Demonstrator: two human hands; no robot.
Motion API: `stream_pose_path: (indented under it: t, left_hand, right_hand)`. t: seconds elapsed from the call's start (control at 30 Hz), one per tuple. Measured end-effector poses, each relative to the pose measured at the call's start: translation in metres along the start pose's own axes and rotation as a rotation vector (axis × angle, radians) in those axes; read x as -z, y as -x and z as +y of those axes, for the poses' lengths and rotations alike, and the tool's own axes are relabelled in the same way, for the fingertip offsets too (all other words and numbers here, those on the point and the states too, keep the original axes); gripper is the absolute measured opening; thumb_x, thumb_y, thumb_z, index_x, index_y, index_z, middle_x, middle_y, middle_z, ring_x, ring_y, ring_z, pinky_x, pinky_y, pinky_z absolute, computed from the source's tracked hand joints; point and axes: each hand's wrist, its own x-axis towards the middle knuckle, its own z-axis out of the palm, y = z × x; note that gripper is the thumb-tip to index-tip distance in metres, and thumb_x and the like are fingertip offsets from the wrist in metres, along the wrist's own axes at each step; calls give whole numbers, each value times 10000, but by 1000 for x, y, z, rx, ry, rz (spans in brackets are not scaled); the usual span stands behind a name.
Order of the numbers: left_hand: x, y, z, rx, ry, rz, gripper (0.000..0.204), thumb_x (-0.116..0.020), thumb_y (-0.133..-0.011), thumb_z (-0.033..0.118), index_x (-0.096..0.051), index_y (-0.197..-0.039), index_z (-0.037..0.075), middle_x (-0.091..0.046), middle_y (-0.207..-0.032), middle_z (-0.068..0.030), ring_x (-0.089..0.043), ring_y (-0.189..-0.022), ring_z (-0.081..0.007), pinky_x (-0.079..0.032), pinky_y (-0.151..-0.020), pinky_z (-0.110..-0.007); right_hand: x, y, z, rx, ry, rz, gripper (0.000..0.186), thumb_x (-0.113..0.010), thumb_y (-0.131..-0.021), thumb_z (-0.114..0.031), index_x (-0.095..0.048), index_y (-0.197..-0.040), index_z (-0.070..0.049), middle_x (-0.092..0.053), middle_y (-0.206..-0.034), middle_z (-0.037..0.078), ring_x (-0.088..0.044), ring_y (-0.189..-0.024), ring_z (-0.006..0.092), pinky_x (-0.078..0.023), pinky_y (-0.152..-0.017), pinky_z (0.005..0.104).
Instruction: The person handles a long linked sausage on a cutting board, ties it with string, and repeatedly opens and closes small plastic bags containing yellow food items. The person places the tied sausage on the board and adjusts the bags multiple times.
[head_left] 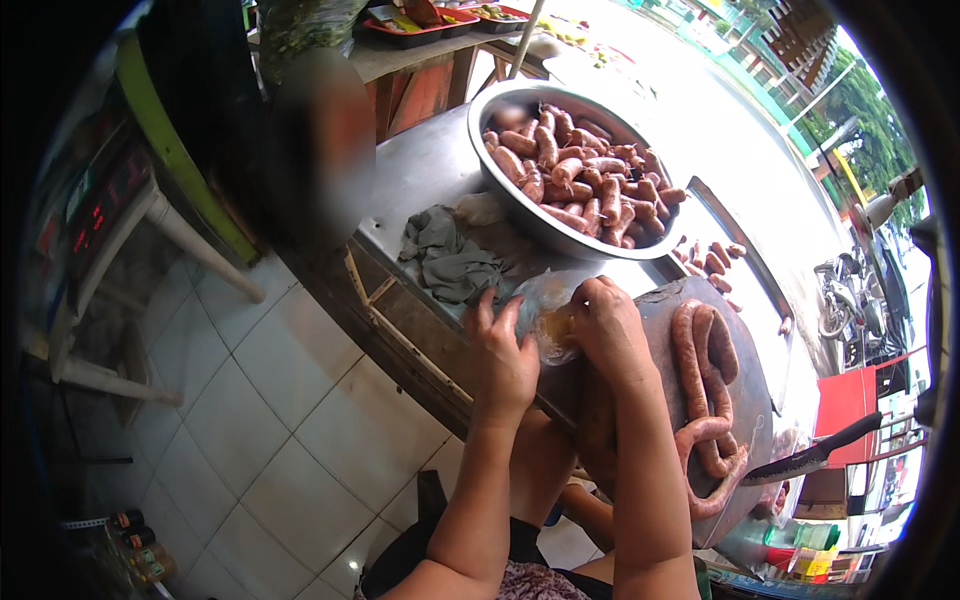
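Note:
A clear plastic bag point(549, 290) with something yellowish inside is between my two hands, at the near edge of the metal table. My left hand point(503, 362) grips the bag's left side with thumb and fingers. Bent fingers of my right hand point(612, 328) pinch its right side; the fingertips are partly hidden. Beside my right forearm, a long coiled raw sausage point(705, 375) lies on a round, dark chopping board point(752, 400). A grey-green cloth point(447, 258) lies crumpled on the table, left of the bag.
A large metal basin point(478, 118) piled with short tied sausages point(590, 180) stands beyond my hands. More sausage pieces point(715, 262) lie to its right. A black-handled knife point(815, 452) rests by the board's right edge. A plastic stool point(185, 235) stands left on the tiled floor point(290, 350).

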Motion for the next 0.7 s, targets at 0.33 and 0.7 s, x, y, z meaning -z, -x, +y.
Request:
stream_pose_path:
  t: [0.33, 0.7]
  left_hand:
    - [-8, 4, 5, -39, -3, -39, 476, -678, -768, -21, -639, -1243, -30, -458, -1430, -277, -432, -1316, -442, -354, -1127, -495]
    - [-17, 5, 4, -114, -102, -20, 424, -746, -756, -8, -682, -1172, 38, -433, -1474, -261, -402, -1361, -445, -342, -1142, -489]
  right_hand:
    - [0, -4, 7, 17, -133, 12, 111, -609, -870, -66, -671, -875, 26, -685, -847, 261, -682, -851, 424, -538, -788, 464]
    - [6, -4, 4, -31, -328, 32, 123, -621, -848, -43, -706, -897, 30, -705, -862, 254, -710, -840, 393, -561, -785, 424]
